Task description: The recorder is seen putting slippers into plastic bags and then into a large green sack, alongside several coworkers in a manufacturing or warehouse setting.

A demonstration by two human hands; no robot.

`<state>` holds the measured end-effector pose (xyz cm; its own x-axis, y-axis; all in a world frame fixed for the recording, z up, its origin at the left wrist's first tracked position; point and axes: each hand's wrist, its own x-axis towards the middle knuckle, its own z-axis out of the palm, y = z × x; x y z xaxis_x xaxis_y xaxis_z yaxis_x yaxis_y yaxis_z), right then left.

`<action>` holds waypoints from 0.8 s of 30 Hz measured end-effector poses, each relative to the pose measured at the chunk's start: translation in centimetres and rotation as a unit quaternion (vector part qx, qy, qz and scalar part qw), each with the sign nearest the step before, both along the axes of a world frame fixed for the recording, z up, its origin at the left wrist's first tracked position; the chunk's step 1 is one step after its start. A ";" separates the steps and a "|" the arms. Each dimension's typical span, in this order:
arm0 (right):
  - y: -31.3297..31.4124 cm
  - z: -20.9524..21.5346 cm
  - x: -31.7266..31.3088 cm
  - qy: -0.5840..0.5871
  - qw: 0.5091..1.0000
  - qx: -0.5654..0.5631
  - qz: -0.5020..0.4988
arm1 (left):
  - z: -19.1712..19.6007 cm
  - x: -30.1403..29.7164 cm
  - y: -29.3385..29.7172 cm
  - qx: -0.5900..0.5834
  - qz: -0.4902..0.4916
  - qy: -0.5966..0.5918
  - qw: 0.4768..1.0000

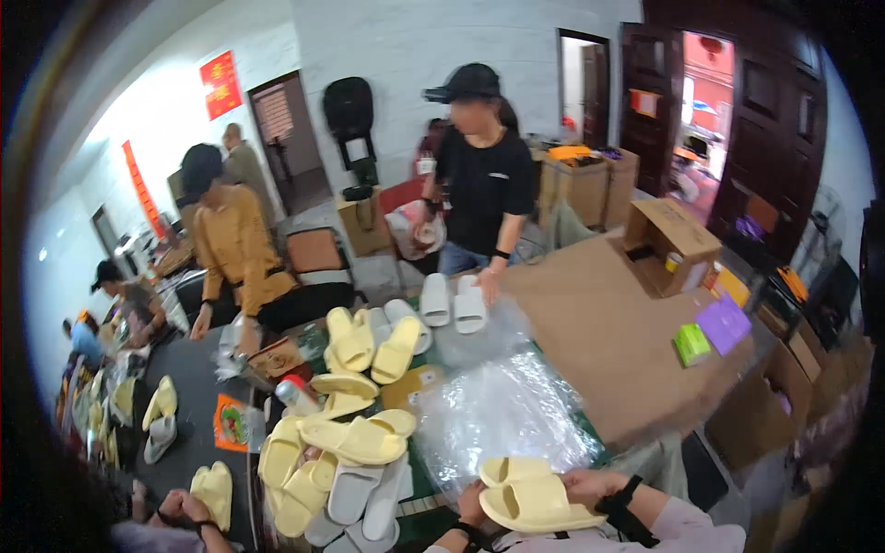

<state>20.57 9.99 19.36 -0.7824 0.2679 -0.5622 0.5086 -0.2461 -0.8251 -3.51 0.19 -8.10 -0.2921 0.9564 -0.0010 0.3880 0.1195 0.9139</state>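
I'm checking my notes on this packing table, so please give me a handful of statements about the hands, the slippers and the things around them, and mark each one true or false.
1. Both hands, left hand and right hand, hold a pair of yellow slippers. True.
2. The person in black across the table touches a pair of green slippers. False: that pair of white slippers is white.
3. Clear plastic bags lie just beyond the held pair. True.
4. The open cardboard box stands on the floor. False: it sits on the brown tabletop.
5. The slipper pile is all white. False: mostly yellow, with some white.
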 end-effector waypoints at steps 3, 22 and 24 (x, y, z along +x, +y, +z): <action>-0.5 -2.2 0.2 0.075 0.994 -0.083 -0.020 | -0.7 0.3 0.4 0.057 -0.009 -0.084 0.995; 2.6 -0.1 -1.3 0.015 0.926 0.326 0.191 | 5.9 0.3 3.0 -0.034 0.012 -0.186 0.982; 4.7 -9.6 2.9 0.144 0.847 0.477 0.185 | 6.0 1.1 3.7 0.023 -0.001 -0.171 0.985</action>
